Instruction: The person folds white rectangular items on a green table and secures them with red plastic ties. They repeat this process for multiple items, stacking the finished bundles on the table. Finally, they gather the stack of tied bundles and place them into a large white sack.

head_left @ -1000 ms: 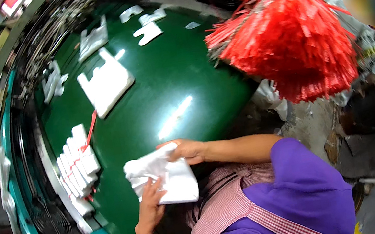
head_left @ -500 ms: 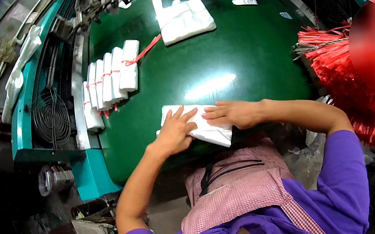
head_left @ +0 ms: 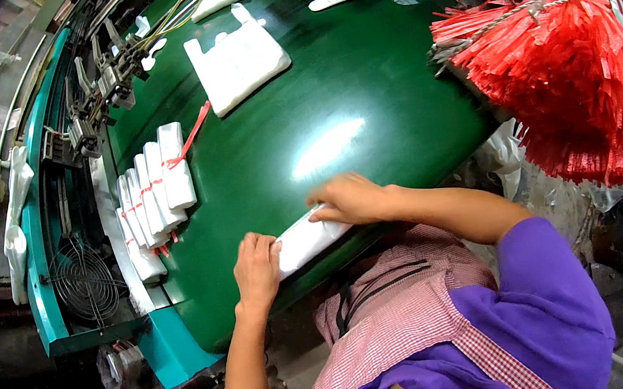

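A folded stack of white plastic bags [head_left: 304,239] lies at the near edge of the green table [head_left: 345,98]. My left hand [head_left: 256,269] presses on its left end, fingers curled over it. My right hand [head_left: 345,199] rests on its right end, gripping the fold. Both hands hold the bundle flat and narrow against the table edge.
Several rolled white bag bundles tied with red strips [head_left: 154,192] lie in a row at the left. A flat stack of white bags [head_left: 236,63] lies further back. A bunch of red plastic ties [head_left: 563,70] hangs at the right. Machine parts and a fan grille [head_left: 83,282] stand left.
The white bag stack has been folded narrower under my hands and now sits at the table's near edge. The view has shifted, with the red ties now at the upper right.
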